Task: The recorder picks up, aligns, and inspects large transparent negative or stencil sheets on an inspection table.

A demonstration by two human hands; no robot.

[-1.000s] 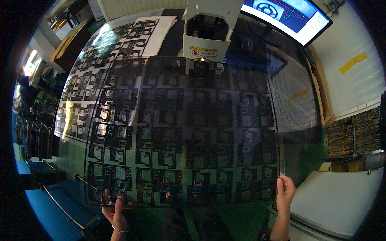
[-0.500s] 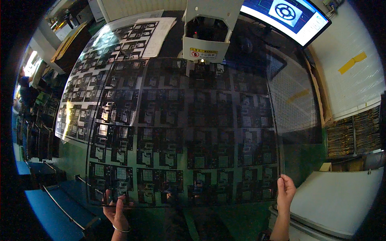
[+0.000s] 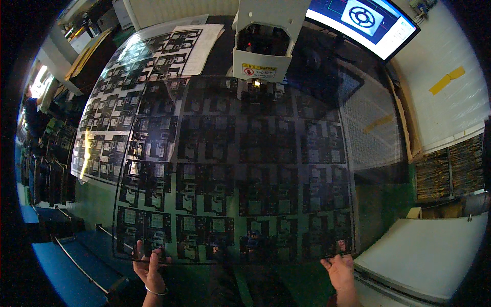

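A large see-through film sheet (image 3: 207, 197), printed with rows of black circuit-like patterns, spreads from the machine head toward me. My left hand (image 3: 151, 273), a bracelet on its wrist, grips the near edge close to the left corner, thumb on top and some fingers showing through the film. Close to the right corner, my right hand (image 3: 340, 273) has its fingers and thumb closed on the same near edge. Under the far part of the film lies a dark table surface; green floor shows through the near part.
A white machine head (image 3: 260, 59) with a small lit lamp stands over the film's far edge. Another patterned film (image 3: 102, 120) lies at left. A monitor (image 3: 365, 23) is at far right. Blue racks (image 3: 76, 261) stand at lower left and a white cabinet (image 3: 424, 256) at lower right.
My right hand has moved from the film's right side edge, down and left to its near edge. The film has shifted slightly; my left hand has stayed nearly in place.
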